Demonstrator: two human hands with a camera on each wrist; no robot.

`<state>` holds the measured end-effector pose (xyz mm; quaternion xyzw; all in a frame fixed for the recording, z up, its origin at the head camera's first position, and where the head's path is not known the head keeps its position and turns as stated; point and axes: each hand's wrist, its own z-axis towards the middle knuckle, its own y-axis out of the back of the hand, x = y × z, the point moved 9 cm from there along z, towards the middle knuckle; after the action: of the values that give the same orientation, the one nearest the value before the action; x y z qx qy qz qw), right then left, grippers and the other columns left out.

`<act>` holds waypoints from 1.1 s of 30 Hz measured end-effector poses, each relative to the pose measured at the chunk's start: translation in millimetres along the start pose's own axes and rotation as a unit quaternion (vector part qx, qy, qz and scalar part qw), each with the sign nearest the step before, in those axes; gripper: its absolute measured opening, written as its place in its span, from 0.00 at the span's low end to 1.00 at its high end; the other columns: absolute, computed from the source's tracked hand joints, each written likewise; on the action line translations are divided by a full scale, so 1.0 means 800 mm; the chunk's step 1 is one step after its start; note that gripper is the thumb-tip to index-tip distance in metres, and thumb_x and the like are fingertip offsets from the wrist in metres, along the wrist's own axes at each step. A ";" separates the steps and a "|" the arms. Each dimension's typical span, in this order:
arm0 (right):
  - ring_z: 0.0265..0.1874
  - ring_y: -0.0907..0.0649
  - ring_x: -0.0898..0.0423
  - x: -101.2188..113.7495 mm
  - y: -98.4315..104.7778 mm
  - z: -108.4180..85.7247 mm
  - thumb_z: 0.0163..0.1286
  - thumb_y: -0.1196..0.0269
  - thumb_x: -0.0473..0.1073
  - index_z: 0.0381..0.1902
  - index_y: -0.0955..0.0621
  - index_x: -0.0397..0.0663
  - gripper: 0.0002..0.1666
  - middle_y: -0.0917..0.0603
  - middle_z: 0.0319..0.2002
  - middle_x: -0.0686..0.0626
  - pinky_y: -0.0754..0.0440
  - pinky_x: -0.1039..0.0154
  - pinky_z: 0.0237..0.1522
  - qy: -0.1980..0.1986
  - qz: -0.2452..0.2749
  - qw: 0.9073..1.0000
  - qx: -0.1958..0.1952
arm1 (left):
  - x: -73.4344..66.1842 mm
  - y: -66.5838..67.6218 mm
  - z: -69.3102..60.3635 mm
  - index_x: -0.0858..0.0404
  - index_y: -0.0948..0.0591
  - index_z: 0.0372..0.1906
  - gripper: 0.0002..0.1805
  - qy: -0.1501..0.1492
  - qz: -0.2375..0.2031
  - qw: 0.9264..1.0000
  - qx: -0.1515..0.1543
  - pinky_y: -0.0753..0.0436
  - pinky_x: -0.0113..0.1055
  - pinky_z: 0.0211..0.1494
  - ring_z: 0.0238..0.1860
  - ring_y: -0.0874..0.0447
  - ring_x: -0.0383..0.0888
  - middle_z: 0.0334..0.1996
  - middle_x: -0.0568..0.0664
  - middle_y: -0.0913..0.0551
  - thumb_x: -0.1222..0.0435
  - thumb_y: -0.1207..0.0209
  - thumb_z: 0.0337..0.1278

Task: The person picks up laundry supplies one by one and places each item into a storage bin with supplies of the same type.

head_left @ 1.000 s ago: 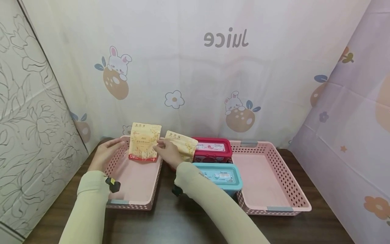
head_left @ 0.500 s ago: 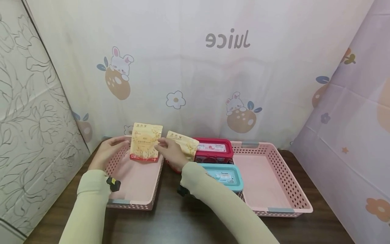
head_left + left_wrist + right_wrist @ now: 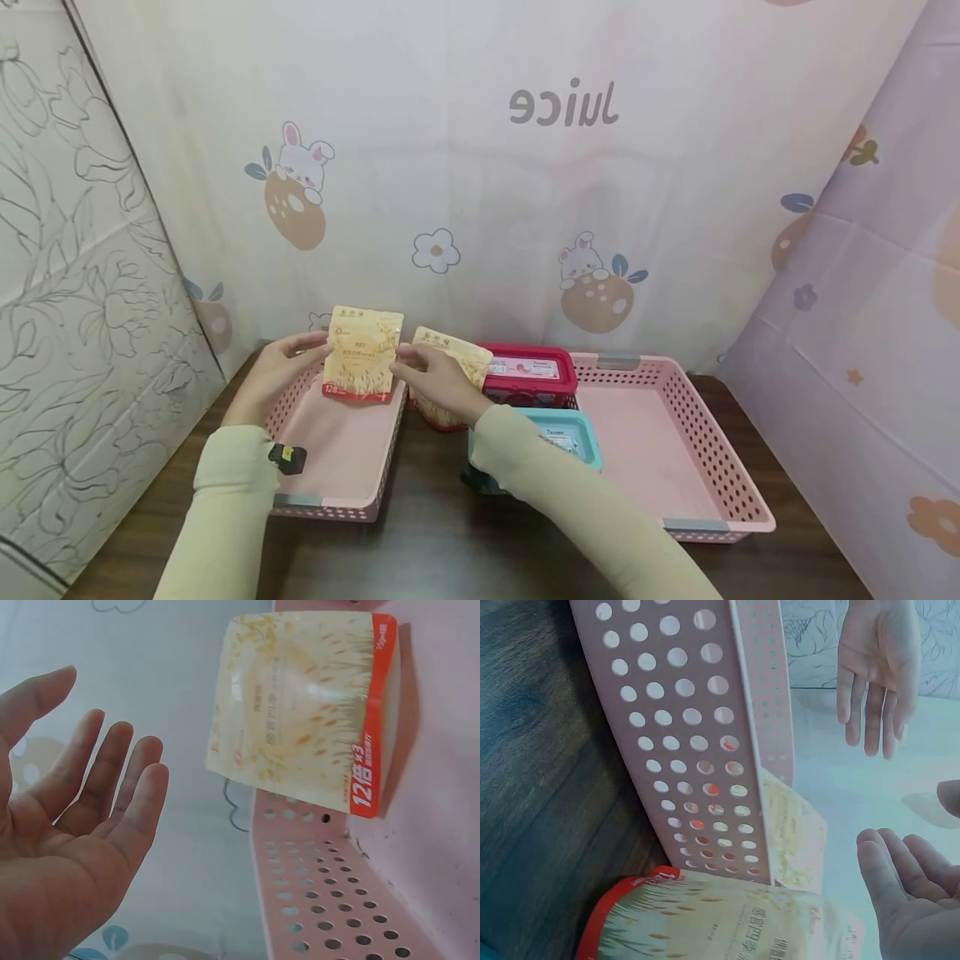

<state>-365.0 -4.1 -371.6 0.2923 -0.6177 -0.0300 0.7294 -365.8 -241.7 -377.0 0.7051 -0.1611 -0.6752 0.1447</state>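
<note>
Pouch (image 3: 363, 354): glossy cream film, red base band; upright inside the far edge of the left basket (image 3: 347, 446), long axis vertical, printed face toward the person. Basket: pink perforated plastic. Left hand (image 3: 277, 371), right hand (image 3: 444, 382): either side, fingers loosely extended, holding nothing. Tabletop (image 3: 412, 542): dark wood grain.

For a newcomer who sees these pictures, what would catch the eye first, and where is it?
Probably the yellow pouch with the red bottom edge, standing in the left-hand pink basket, between the left hand and the right hand. Next, perhaps, the bright red box and, nearer the camera, the turquoise box, right of that basket. Behind, the word "Juice" appears mirrored on the backdrop.
</note>
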 end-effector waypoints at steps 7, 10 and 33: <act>0.51 0.19 0.59 0.008 0.007 -0.007 0.70 0.36 0.60 0.62 0.20 0.56 0.27 0.17 0.55 0.55 0.18 0.60 0.53 0.021 -0.024 0.999 0.003 | -0.016 -0.006 -0.006 0.60 0.34 0.75 0.42 -0.017 0.000 1.000 0.002 0.37 0.60 0.72 0.73 0.40 0.61 0.73 0.59 0.35 0.41 0.40 0.64; 0.50 0.18 0.59 0.010 0.011 -0.011 0.71 0.36 0.58 0.62 0.20 0.56 0.26 0.16 0.54 0.55 0.18 0.60 0.53 0.027 -0.027 0.999 0.005 | -0.023 -0.010 -0.007 0.62 0.33 0.74 0.41 -0.033 -0.012 0.999 0.011 0.35 0.57 0.72 0.73 0.39 0.60 0.73 0.59 0.35 0.43 0.39 0.64; 0.54 0.20 0.53 -0.016 0.052 -0.040 0.73 0.39 0.58 0.68 0.25 0.50 0.31 0.18 0.55 0.52 0.17 0.54 0.54 -0.005 -0.054 0.998 0.024 | -0.042 -0.052 -0.002 0.65 0.28 0.70 0.33 -0.071 -0.009 0.996 0.062 0.39 0.65 0.70 0.70 0.35 0.61 0.67 0.62 0.28 0.50 0.39 0.68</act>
<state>-352.0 48.3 -365.9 0.3426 -0.6053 -0.0566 0.7163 -364.0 -189.7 -364.4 0.6642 -0.2056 -0.7139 0.0829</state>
